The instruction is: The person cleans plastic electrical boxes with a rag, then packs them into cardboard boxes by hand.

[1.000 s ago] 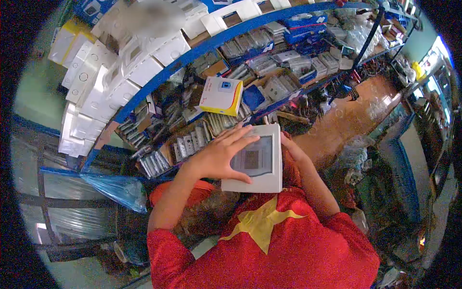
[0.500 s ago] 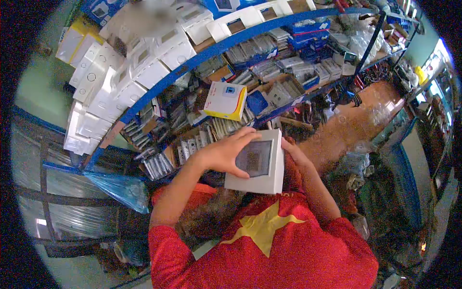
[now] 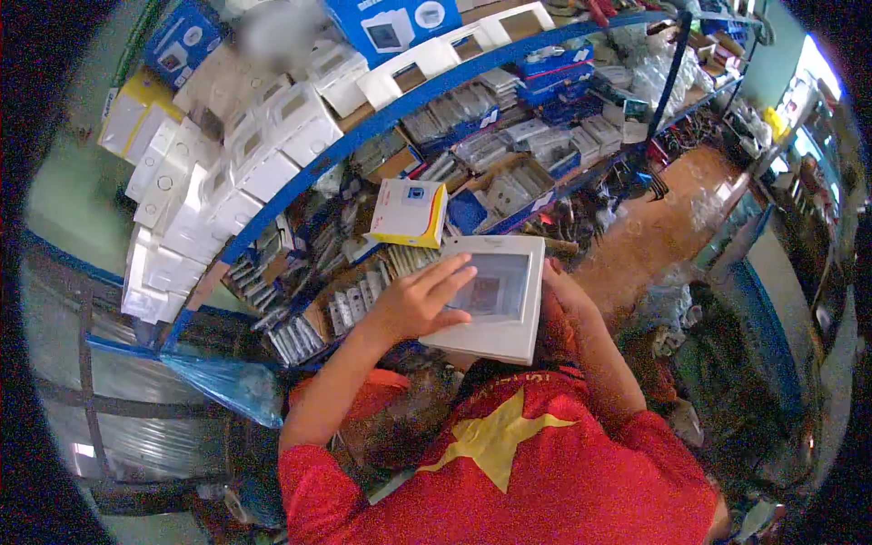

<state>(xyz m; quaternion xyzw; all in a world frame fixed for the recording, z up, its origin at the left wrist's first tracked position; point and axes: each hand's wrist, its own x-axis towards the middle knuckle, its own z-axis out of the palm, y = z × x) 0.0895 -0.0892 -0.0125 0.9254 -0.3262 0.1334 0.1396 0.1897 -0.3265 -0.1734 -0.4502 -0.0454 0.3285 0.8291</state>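
A white electrical box (image 3: 486, 345) with a grey see-through window is held up in front of my chest, its face tilted toward me. My right hand (image 3: 568, 295) grips its right side, with the fingers partly hidden behind it. My left hand (image 3: 418, 300) lies at the left part of the front, its fingers stretched toward the window and the thumb apart from them. Just beyond the box, a white and yellow carton (image 3: 409, 212) rests on the packed shelf.
White electrical boxes (image 3: 268, 173) are stacked on the upper shelf behind a blue rail (image 3: 363, 121). Below are many switch plates and packets (image 3: 359, 304) in cartons. A blue plastic bag (image 3: 227, 386) hangs at left. The brown floor (image 3: 627, 241) shows at right.
The box has turned its face more toward me. My left thumb and fingers have slid left from across the window and loosened. The shelves have shifted slightly in view.
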